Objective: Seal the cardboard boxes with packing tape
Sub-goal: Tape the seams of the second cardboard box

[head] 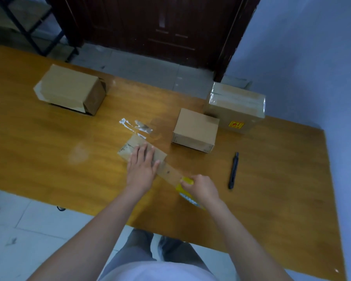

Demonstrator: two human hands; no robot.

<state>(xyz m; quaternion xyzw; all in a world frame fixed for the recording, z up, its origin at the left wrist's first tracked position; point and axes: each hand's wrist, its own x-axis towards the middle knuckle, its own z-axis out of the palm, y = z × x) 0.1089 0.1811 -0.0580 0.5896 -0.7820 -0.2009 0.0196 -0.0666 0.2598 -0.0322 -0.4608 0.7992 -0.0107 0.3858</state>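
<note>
A small flat cardboard box [130,148] lies near the table's middle. My left hand [143,166] presses flat on its top with straight fingers. A strip of clear brownish packing tape [169,172] runs from under that hand toward the lower right. My right hand [199,186] grips the yellow tape roll [187,191] at the strip's end. Three more cardboard boxes stand on the table: a long one [69,90] at the left rear, a small square one [195,128] right of centre, and a taped one [234,107] with a yellow sticker behind it.
A black utility knife [233,171] lies right of my right hand. Scraps of used tape [138,126] stick to the wooden table [49,151] just behind the flat box. A dark wooden door and a metal shelf frame [28,27] stand beyond the table.
</note>
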